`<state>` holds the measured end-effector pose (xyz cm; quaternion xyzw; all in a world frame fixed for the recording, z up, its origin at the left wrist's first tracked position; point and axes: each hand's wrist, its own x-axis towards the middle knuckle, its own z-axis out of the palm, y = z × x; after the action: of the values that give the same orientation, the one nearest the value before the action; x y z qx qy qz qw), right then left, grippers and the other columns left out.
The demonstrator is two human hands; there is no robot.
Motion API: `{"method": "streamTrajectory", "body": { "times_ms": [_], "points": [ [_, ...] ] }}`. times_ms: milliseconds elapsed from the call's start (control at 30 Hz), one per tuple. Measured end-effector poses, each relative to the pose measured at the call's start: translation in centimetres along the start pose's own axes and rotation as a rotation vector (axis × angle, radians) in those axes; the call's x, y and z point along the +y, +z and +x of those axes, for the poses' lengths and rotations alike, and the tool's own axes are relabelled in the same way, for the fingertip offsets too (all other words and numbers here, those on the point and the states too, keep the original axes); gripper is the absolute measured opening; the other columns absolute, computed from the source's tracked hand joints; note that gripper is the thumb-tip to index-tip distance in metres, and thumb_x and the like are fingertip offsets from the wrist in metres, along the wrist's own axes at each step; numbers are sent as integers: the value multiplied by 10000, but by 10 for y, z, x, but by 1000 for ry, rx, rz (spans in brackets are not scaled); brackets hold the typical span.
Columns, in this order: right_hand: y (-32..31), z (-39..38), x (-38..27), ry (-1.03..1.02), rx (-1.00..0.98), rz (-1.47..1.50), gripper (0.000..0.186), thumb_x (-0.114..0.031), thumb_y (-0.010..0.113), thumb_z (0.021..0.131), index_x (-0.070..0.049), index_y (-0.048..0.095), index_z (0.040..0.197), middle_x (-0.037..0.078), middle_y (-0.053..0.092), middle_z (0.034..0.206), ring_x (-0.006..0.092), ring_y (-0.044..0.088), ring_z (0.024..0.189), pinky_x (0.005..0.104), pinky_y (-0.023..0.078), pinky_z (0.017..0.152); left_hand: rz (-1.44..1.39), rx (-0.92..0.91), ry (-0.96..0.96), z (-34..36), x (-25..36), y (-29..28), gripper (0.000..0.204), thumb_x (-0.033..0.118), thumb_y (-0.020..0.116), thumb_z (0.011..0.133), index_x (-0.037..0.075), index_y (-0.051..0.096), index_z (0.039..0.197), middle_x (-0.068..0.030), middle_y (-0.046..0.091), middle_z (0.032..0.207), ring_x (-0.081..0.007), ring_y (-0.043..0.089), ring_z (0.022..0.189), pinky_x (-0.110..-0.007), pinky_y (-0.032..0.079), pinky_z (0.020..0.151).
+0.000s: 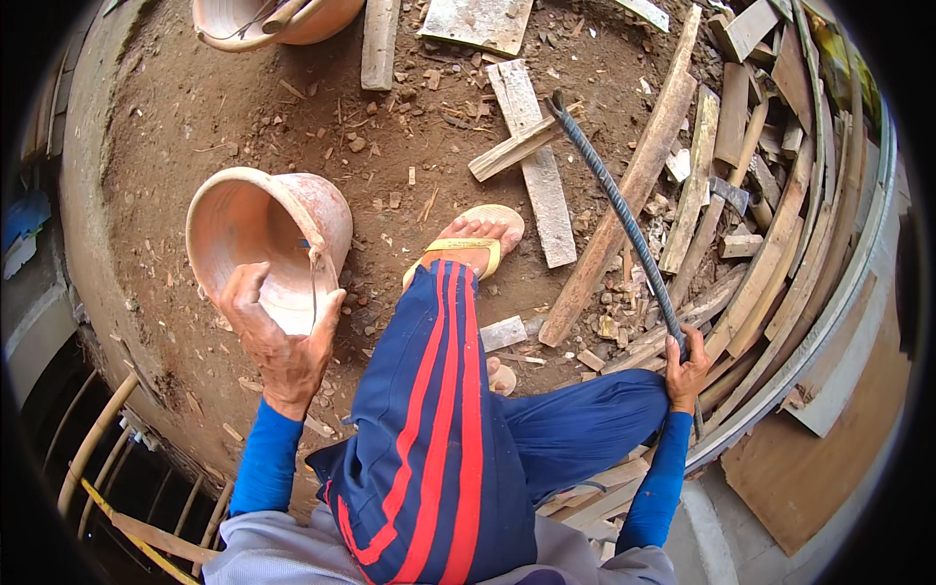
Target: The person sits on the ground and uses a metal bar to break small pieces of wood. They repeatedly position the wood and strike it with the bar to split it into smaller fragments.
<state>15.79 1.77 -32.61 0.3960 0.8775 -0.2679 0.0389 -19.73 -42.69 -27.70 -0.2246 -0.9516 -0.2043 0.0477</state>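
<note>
My right hand [685, 363] is closed around a long, dark ribbed metal bar [616, 195], which slants up to a bent tip over some wooden scraps. My left hand [283, 336] has its thumb and fingers apart, slightly curled, in front of a pale terracotta-coloured bucket [322, 210] that lies tipped on its side, mouth toward me. Nothing shows in that hand; whether it touches the rim I cannot tell. A thin cord hangs from a knot at the bucket's mouth. My striped-trousered leg and sandalled foot [473, 244] stand between the two hands.
Another bucket [278, 34] sits at top left. Planks [531, 166] and long boards [614, 234] lie on the dirt [146, 127], with piled wood and a hatchet head [731, 195] at right inside a curved edge. A drop with bars [97, 448] borders the lower left.
</note>
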Motion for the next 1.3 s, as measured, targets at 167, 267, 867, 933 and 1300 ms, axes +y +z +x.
{"method": "streamTrajectory", "body": {
  "times_ms": [167, 267, 867, 933, 1300],
  "points": [
    [8, 19, -10, 101, 95, 68, 201, -179, 710, 1004, -22, 683, 1126, 5, 538, 687, 85, 470, 626, 289, 377, 565, 74, -269, -85, -45, -30, 21, 525, 159, 827, 891, -37, 576, 1309, -268, 628, 1201, -381, 667, 1025, -469, 546, 868],
    [16, 28, -4, 157, 169, 158, 234, -204, 710, 1025, -6, 684, 1145, -10, 563, 711, 67, 461, 653, 273, 366, 573, 41, -407, -182, -58, -34, 25, 416, 144, 765, 945, -60, 607, 1271, -257, 684, 975, -383, 704, 861, -458, 567, 780],
    [58, -35, 70, 498, 214, 435, 263, -256, 712, 1021, 1, 660, 1042, 6, 635, 718, 56, 520, 641, 270, 404, 550, 594, -286, -295, -40, -234, -53, 567, 202, 674, 1014, -54, 485, 1483, -285, 629, 1353, -441, 626, 1231, -512, 494, 1017],
    [74, -59, 61, 537, 173, 523, 252, -246, 709, 1021, 1, 656, 1017, 14, 637, 716, 64, 545, 642, 277, 423, 555, 921, -9, -75, -51, -235, -44, 642, 214, 677, 1005, -8, 429, 1554, -257, 526, 1517, -439, 517, 1394, -528, 431, 1133],
    [91, -77, 56, 360, 74, -89, 224, -220, 690, 1032, -4, 654, 984, 23, 638, 718, 77, 585, 640, 276, 462, 566, -217, -456, 318, 55, 38, 198, 561, 247, 782, 921, 29, 584, 1399, -194, 617, 1349, -372, 593, 1248, -456, 484, 1071]
  ]
}}
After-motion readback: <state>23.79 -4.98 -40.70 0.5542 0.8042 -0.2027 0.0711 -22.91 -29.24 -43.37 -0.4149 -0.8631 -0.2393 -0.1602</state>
